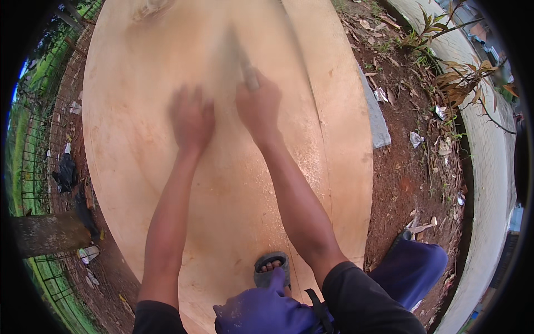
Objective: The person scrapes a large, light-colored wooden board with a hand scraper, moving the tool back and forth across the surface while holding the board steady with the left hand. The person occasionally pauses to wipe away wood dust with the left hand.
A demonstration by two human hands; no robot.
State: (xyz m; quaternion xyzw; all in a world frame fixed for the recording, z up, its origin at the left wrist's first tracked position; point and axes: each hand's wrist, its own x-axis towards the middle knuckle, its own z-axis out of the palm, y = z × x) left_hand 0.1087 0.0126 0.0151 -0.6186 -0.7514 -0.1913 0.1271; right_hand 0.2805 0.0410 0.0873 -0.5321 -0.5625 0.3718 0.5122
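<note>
Black sleeves right up close. Got a blurry tool, maybe a saw, out front over the plywood, wrapped at the near end by the right hand, long axis running away and slightly left. Got the left hand splayed just left of it. Can't spot any readable writing.

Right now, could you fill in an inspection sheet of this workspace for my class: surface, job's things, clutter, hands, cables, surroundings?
Surface: large pale wooden sheet, long seam toward its right side.
Job's things: hand tool, blurred, exact kind unclear.
Clutter: pale dust on the sheet; black plastic left of it.
Hands: left hand appears laid on the sheet; right hand grips the tool.
Cables: nothing seen.
Surroundings: wire fence left, reddish soil and pale wall right.
</note>
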